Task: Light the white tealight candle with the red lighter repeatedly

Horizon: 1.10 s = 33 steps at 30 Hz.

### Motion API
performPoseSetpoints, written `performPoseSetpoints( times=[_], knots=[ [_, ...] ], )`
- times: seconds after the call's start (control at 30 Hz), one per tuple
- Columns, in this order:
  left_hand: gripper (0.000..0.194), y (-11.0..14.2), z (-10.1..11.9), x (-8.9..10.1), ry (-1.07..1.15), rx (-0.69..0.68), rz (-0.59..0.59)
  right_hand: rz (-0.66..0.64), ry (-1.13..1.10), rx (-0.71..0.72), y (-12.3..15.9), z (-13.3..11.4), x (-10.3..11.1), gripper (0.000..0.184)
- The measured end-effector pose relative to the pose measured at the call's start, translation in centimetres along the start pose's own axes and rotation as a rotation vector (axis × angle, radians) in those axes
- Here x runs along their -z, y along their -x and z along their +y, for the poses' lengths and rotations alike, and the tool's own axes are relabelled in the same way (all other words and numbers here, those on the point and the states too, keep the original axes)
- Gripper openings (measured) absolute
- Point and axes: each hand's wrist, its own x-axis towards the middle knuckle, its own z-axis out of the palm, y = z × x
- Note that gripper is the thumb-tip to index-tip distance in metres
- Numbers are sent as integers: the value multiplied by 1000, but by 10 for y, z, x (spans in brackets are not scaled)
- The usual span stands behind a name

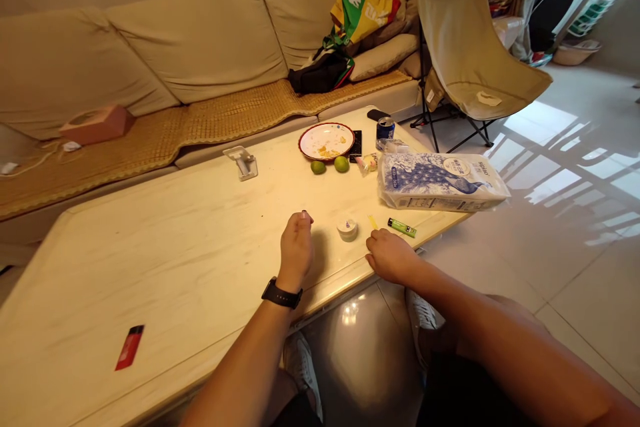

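My left hand (pixel 295 251) hangs just over the pale marble-topped table (pixel 165 260), its fingers bunched upward, with a black wristwatch (pixel 282 293) on the wrist. A tiny purplish spot shows at the fingertips, too small to identify. My right hand (pixel 391 255) rests on the table's near edge, fingers loosely curled and holding nothing. Between the hands stands a small white cup (pixel 347 229). A yellow strip (pixel 373 221) and a green lighter (pixel 401 227) lie just beyond my right hand. A red lighter (pixel 129 347) lies far to the left.
Farther back on the table are a plate with food scraps (pixel 327 141), two limes (pixel 330 164), a blue can (pixel 385 128), a phone stand (pixel 241 163) and a wrapped tissue pack (pixel 440 181). A beige sofa (pixel 150 60) runs behind the table. A folding chair (pixel 473 47) stands to the right.
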Motion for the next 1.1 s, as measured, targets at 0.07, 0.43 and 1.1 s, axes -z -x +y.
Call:
performPoseSetpoints(
  times=[0.07,0.43,1.1],
  knots=[
    [38,0,-1,0,-23,-23,-25,-1,9,8,0,0,0,30],
    [31,7,7,-2,-318,-162,-145,-15,17,2,1,-1,2,31],
    [15,8,8,-24,-693,-490,-245,-6,-2,-1,1,-1,3,32]
  ],
)
